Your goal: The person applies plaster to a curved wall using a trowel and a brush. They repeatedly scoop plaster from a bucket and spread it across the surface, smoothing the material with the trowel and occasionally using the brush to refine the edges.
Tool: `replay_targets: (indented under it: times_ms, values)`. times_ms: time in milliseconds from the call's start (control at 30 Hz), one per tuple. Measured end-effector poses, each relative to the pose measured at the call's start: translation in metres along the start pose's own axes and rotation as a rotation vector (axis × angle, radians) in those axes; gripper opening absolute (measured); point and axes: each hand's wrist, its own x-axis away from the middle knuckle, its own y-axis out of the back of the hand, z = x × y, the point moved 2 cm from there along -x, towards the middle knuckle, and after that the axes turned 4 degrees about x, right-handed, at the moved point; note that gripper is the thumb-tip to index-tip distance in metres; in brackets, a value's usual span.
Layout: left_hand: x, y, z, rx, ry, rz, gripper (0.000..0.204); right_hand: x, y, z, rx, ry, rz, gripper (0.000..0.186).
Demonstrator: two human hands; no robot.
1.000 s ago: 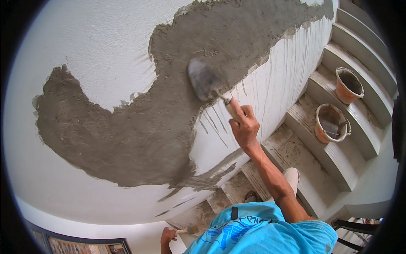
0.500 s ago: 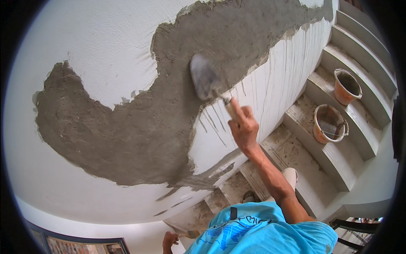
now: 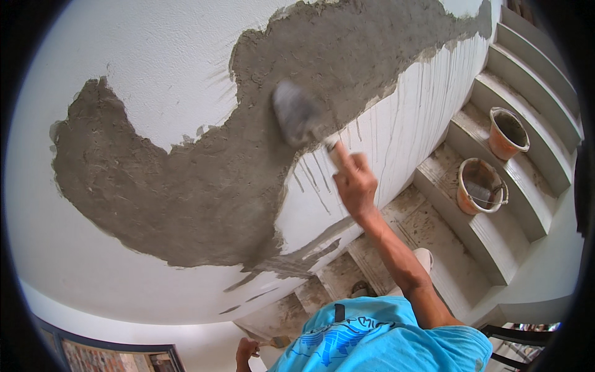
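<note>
My right hand (image 3: pixel 355 185) grips the light handle of a pointed metal trowel (image 3: pixel 296 113), whose motion-blurred blade lies against a broad, irregular patch of wet grey plaster (image 3: pixel 155 192) on the white wall (image 3: pixel 161 74). Grey drips and smears run down the wall below that patch. At the bottom edge, beside my blue shirt, my left hand (image 3: pixel 246 349) is closed round the handle of what looks like a paintbrush (image 3: pixel 277 341), partly hidden by the shirt.
Curved stairs (image 3: pixel 458 235), stained with mortar, climb along the wall on the right. Two stained orange buckets stand on separate steps, the lower one (image 3: pixel 468 199) and the upper one (image 3: pixel 503 146). A dark-framed picture (image 3: pixel 124 359) is at lower left, a black railing (image 3: pixel 514 335) at lower right.
The trowel and my right hand have shifted slightly left within the picture while working on the plaster. The whole view has tilted slightly; the buckets appear a little lower.
</note>
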Motion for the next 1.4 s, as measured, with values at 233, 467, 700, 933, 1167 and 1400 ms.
replay_targets:
  times_ms: [233,467,700,933,1167,1400]
  values:
    - [-0.002,0.000,0.010,0.057,-0.039,0.008,0.018,0.024,0.015,0.006,-0.114,0.006,0.050,0.080]
    - [-0.009,-0.004,0.030,0.056,-0.003,0.000,0.021,-0.010,0.009,-0.030,-0.045,-0.149,-0.066,0.082]
    - [-0.004,-0.005,0.020,0.029,-0.043,0.010,0.018,0.057,0.001,-0.005,-0.109,0.032,0.178,0.080]
    - [-0.012,-0.007,0.028,0.057,-0.024,-0.044,0.014,0.021,0.007,-0.026,-0.103,-0.091,-0.005,0.086]
    - [-0.007,-0.011,0.030,0.096,-0.039,0.019,0.016,0.065,-0.008,-0.014,0.017,0.009,0.128,0.081]
    - [-0.012,-0.006,0.033,0.069,0.054,-0.023,0.017,0.060,0.009,-0.008,-0.153,-0.053,0.083,0.085]
